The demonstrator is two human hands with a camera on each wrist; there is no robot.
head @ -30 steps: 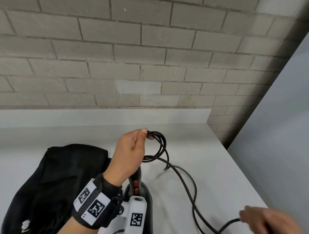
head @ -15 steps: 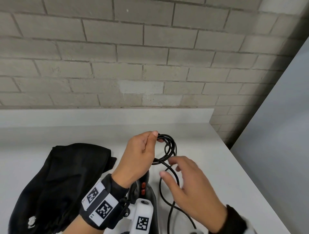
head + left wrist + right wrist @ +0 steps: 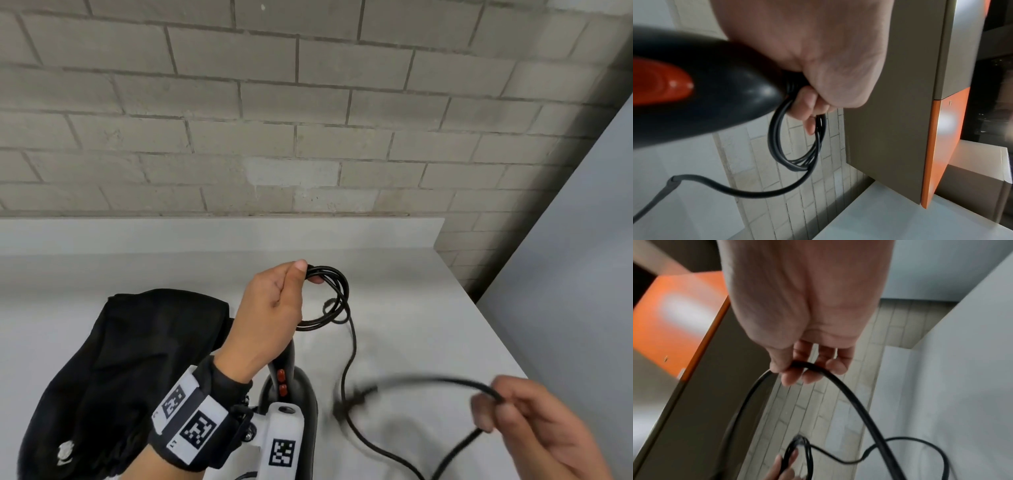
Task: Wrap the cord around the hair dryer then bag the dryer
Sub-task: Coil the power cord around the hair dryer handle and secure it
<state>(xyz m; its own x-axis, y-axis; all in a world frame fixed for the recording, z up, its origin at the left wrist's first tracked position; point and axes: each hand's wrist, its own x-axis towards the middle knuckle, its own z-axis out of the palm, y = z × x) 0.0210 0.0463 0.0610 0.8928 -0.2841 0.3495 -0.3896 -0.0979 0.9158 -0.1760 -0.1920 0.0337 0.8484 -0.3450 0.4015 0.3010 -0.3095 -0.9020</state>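
Left hand (image 3: 270, 308) pinches several finished cord (image 3: 349, 346) coils against the hair dryer (image 3: 291, 387); right hand (image 3: 534, 431) grips remaining slack; black bag (image 3: 113, 370) waits unused.

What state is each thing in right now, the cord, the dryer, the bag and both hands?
cord: partly coiled in loops at the dryer's handle end, the rest hanging loose
hair dryer: held up, not bagged
black bag: lying crumpled on the counter
left hand: grips handle end and coils
right hand: pinches the loose cord
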